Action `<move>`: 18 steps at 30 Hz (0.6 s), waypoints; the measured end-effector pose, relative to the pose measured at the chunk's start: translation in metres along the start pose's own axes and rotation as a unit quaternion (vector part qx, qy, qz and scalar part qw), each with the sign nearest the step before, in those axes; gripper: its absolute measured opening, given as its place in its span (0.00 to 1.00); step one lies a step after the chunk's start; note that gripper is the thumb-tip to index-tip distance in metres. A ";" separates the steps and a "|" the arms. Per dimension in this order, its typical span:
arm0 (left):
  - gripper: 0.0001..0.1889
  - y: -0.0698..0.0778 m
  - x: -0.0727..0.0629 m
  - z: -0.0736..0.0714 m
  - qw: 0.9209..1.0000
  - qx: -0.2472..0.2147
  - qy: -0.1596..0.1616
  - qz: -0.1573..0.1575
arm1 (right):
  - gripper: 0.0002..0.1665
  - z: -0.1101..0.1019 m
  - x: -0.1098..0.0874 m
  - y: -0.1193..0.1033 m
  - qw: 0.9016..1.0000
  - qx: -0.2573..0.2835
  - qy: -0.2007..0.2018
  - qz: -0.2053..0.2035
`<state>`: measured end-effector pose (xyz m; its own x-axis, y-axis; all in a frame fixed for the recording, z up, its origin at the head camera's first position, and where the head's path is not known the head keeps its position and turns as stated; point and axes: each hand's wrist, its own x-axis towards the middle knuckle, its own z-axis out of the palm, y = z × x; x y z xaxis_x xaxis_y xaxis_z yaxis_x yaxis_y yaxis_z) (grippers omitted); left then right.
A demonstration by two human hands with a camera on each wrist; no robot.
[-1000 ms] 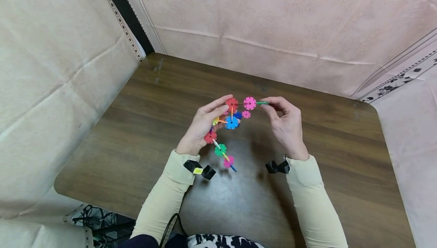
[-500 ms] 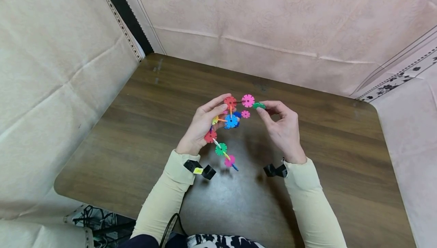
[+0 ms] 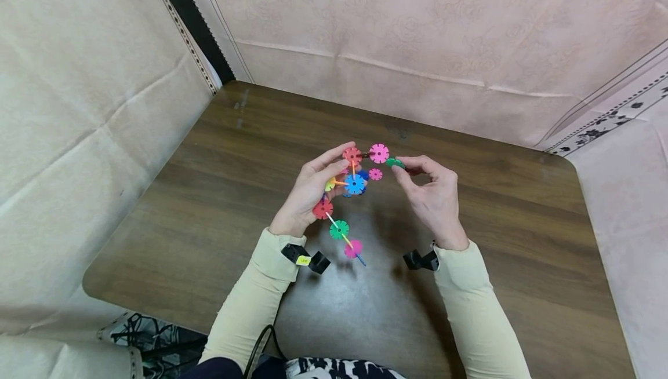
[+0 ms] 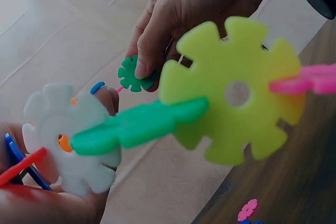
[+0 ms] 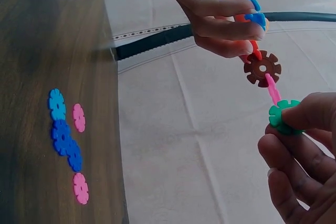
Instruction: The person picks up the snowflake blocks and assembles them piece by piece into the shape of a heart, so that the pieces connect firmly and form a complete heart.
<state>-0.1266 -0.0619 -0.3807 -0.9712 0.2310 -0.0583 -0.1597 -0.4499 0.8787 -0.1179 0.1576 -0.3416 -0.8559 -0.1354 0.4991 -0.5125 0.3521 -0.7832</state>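
Observation:
My left hand (image 3: 305,196) holds a branching chain of notched, flower-shaped plastic discs slotted together in many colours. In the head view its upper part has a red disc (image 3: 352,155) and a pink disc (image 3: 379,153); a lower branch hangs down through a green disc (image 3: 339,229) to a pink one. My right hand (image 3: 433,196) pinches another green disc (image 5: 280,119) between thumb and fingers. That disc meets the pink disc (image 5: 273,91) beyond a brown disc (image 5: 255,75). Close to the left wrist camera are a yellow disc (image 4: 210,45) and a white disc (image 4: 44,111).
On the wooden table (image 3: 219,193) beneath the hands lie loose discs: a light blue disc (image 5: 57,109), dark blue discs (image 5: 61,142) and pink discs (image 5: 80,188). Pale cloth (image 3: 417,37) hangs along the table's back and sides. Cables show below at the lower left.
The right hand has come slightly left and down, still pinching the green disc, which turned from edge-on to showing more of its face. The chain's top end shifted slightly left.

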 end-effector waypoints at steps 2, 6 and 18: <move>0.21 0.000 0.000 0.000 1.000 0.009 -0.001 0.000 | 0.10 0.000 0.000 0.000 1.000 -0.001 0.000 -0.002; 0.20 0.000 0.000 0.001 1.000 0.016 -0.005 0.001 | 0.10 0.001 0.001 0.001 1.000 -0.002 -0.002 -0.007; 0.21 -0.002 0.002 0.003 0.999 0.037 0.005 -0.009 | 0.10 0.002 0.002 0.003 0.999 0.003 -0.008 -0.032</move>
<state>-0.1276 -0.0580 -0.3817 -0.9701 0.2291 -0.0795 -0.1645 -0.3809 0.9099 -0.1209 0.1563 -0.3436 -0.8225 -0.1717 0.5422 -0.5662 0.3366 -0.7524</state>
